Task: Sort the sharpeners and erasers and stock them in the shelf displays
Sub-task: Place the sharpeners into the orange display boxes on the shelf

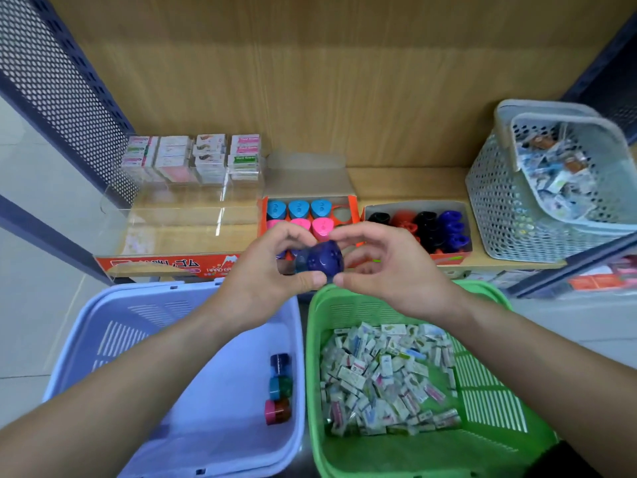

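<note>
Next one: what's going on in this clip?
A person holds a dark blue sharpener between both hands, the left hand and the right hand pinching it just in front of the orange display box on the shelf. The box has blue and pink sharpeners and an empty slot. Below, the lavender basket holds three loose sharpeners, and the green basket is full of erasers.

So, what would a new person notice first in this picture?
At the centre, the left hand and the right hand hold a dark blue sharpener together before the shelf. Below right, a green basket is full of small wrapped erasers; below left, a lilac basket holds three sharpeners.
</note>
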### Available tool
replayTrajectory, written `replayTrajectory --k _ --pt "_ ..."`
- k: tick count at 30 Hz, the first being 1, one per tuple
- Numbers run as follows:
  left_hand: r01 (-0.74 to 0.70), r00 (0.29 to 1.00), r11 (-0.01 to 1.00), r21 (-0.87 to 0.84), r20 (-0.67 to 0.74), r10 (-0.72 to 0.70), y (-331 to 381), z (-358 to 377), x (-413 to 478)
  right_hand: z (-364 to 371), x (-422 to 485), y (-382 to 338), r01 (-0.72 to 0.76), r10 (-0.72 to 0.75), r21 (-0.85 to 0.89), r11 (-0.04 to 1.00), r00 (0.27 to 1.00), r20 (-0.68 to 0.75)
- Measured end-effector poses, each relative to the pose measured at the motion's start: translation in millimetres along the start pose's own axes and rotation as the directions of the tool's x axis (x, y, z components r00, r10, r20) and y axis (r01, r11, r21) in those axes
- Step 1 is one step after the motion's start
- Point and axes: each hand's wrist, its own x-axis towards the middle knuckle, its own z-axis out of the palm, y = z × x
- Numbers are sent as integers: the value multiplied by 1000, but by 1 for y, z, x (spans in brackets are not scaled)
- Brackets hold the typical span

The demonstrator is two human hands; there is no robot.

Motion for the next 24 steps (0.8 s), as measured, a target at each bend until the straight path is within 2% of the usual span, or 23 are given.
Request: replayTrajectory --k 5,9,15,18,21,24 --pt "29 1000 999 -23 -7 -30 -6 5 6 -4 3 4 27 -28 -56 998 999 -24" --pt "37 996 999 -13 -77 -38 -10 6 8 -1 9 8 34 -34 -104 994 999 1" --pt "13 998 998 55 -58 -10 -12 -6 7 3 15 7 116 -109 -177 977 993 51" --pt "23 998 994 106 -59 -16 -16 -10 7 6 21 7 146 -142 -284 948 989 35" --pt "50 997 947 316 -71 -29 -23 -18 6 -1 33 20 99 -129 -442 891 991 -36" --pt "40 999 731 682 -30 -27 -27 -31 3 -14 49 45 -6 -94 -619 785 987 -130"
